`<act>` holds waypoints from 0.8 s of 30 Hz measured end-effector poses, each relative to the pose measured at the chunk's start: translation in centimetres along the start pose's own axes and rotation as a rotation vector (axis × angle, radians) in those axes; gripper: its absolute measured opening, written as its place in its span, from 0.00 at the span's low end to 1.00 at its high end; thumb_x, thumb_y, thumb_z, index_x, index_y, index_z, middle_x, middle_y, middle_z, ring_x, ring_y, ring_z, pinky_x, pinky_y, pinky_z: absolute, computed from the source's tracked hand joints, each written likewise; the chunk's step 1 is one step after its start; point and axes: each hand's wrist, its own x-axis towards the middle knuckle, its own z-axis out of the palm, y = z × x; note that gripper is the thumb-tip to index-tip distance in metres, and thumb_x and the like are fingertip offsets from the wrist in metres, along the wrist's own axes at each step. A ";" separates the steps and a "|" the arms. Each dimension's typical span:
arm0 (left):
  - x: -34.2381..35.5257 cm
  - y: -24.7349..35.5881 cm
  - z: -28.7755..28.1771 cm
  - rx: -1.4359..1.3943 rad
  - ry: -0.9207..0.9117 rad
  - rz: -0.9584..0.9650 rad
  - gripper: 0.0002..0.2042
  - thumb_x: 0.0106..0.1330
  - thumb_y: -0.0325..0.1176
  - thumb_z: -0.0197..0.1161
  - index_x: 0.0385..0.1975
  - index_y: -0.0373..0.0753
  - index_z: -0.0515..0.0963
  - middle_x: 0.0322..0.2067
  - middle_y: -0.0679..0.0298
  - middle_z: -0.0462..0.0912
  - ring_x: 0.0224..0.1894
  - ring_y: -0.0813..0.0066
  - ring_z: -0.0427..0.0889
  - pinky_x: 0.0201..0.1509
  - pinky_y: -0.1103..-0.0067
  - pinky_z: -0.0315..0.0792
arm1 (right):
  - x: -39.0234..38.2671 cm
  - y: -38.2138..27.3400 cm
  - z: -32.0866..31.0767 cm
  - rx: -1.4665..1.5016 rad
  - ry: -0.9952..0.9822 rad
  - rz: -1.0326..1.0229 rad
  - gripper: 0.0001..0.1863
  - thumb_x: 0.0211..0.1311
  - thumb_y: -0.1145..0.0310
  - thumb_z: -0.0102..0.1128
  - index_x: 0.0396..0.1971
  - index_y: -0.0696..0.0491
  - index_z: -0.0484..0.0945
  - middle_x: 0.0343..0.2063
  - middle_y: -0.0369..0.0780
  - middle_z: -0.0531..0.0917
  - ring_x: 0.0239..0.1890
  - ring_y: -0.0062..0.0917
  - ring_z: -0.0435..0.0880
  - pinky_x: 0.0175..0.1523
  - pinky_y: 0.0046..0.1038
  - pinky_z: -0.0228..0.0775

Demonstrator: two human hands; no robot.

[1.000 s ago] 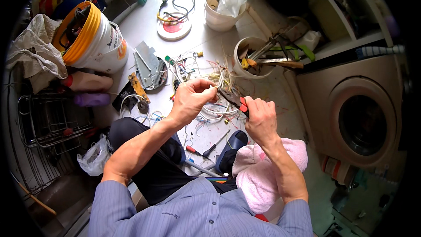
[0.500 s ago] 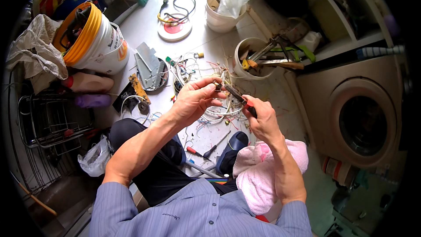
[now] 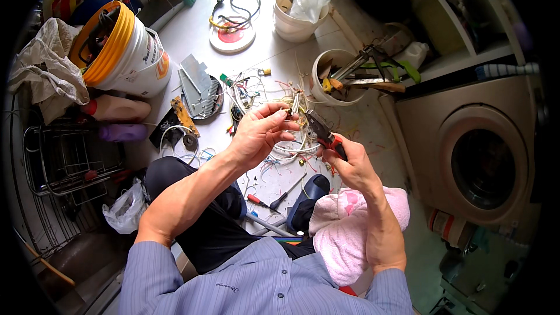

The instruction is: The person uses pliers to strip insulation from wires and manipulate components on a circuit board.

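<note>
Between the thumb and fingers of my left hand is a small dark metal-looking part; its exact kind is too small to make out. My right hand is closed round the red and black handles of a pair of pliers. The pliers' dark jaws point up and left, close beside the small part. Below both hands a tangle of cut wires in white, red, blue and green covers the floor. A red-handled screwdriver and a dark-handled screwdriver lie nearer to me.
A bucket of tools stands right of the wires, with a white bucket behind it. A grey metal housing lies to the left, near a yellow-rimmed bucket. A pink towel lies over my right leg. A washing machine flanks the right.
The pliers have turned slightly, their jaws now standing a little apart from the part in my left hand. My right hand has shifted a little down and right; my left has barely moved.
</note>
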 end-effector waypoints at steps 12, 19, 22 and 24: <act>0.0 -0.5 0.1 0.153 -0.038 0.038 0.18 0.68 0.26 0.66 0.56 0.32 0.74 0.48 0.56 0.83 0.46 0.69 0.85 0.49 0.76 0.83 | 0.6 -0.1 0.0 -0.024 0.152 0.007 0.15 0.64 0.74 0.62 0.50 0.59 0.78 0.27 0.37 0.80 0.31 0.19 0.73 0.40 0.24 0.70; -0.1 -0.8 0.5 0.220 -0.043 0.038 0.19 0.67 0.27 0.67 0.56 0.33 0.74 0.48 0.57 0.83 0.44 0.69 0.86 0.47 0.75 0.82 | 0.9 -1.7 0.4 -0.044 0.163 0.003 0.13 0.63 0.74 0.63 0.46 0.60 0.78 0.25 0.37 0.78 0.28 0.19 0.72 0.37 0.25 0.69; -0.1 -0.8 0.9 0.304 -0.036 0.022 0.16 0.67 0.27 0.68 0.52 0.33 0.76 0.43 0.58 0.85 0.41 0.70 0.86 0.44 0.76 0.81 | 1.5 -1.7 1.2 0.007 0.250 -0.100 0.12 0.60 0.73 0.68 0.41 0.59 0.78 0.25 0.37 0.80 0.28 0.17 0.74 0.35 0.23 0.69; -0.3 -0.9 1.0 0.360 -0.065 0.019 0.15 0.67 0.26 0.68 0.51 0.33 0.76 0.42 0.58 0.85 0.41 0.70 0.86 0.43 0.76 0.81 | 1.6 -2.1 1.5 0.061 0.255 -0.094 0.13 0.59 0.72 0.70 0.41 0.59 0.78 0.26 0.36 0.81 0.28 0.16 0.75 0.35 0.22 0.70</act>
